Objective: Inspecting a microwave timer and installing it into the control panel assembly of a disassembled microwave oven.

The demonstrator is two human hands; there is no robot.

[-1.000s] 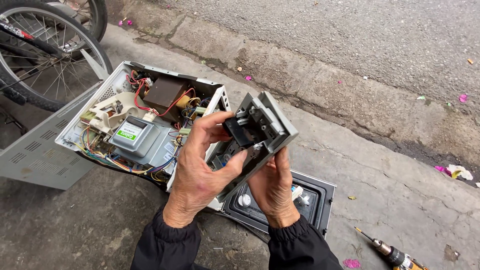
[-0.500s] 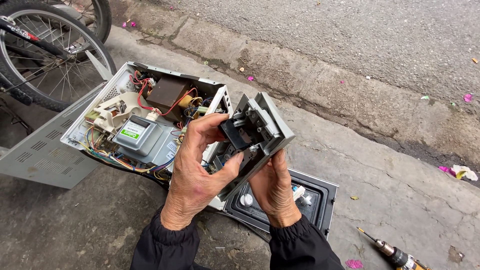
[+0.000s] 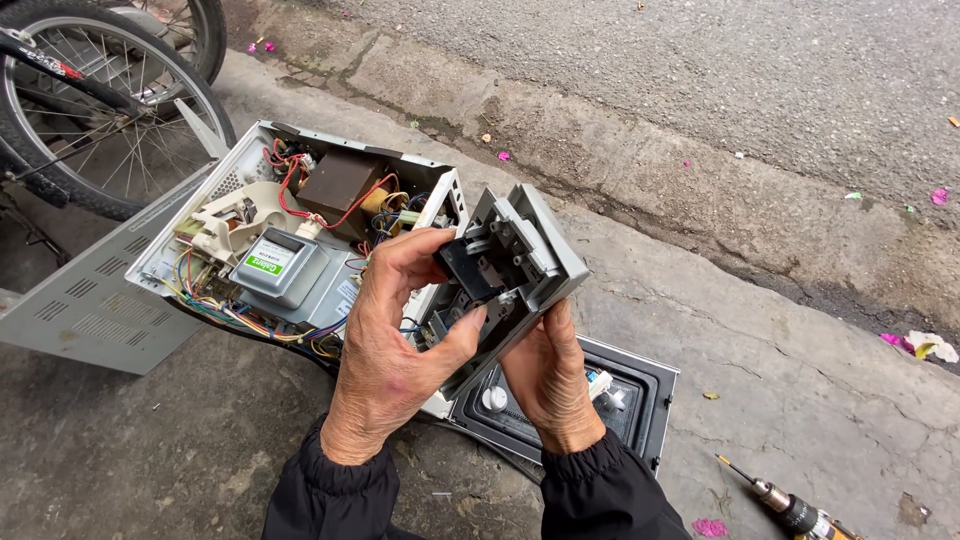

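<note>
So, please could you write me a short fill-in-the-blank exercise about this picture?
1. Both hands hold a grey ____ panel.
2. The opened microwave oven lies beside a bicycle ____.
3. The tool lying at bottom right is a ____.
4. The left hand and right hand wear ____ sleeves.

Missing words: plastic; wheel; drill; black

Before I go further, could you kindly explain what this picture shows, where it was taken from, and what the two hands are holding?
The view comes from a camera worn on the person's head, looking down. Both bare hands hold a grey control-panel housing: the left hand grips a black part on it, and the right hand supports it from below. On the concrete ground lie an opened microwave oven with exposed wiring, its grey metal cover, the microwave door and a power screwdriver. A bicycle wheel stands behind.
</note>
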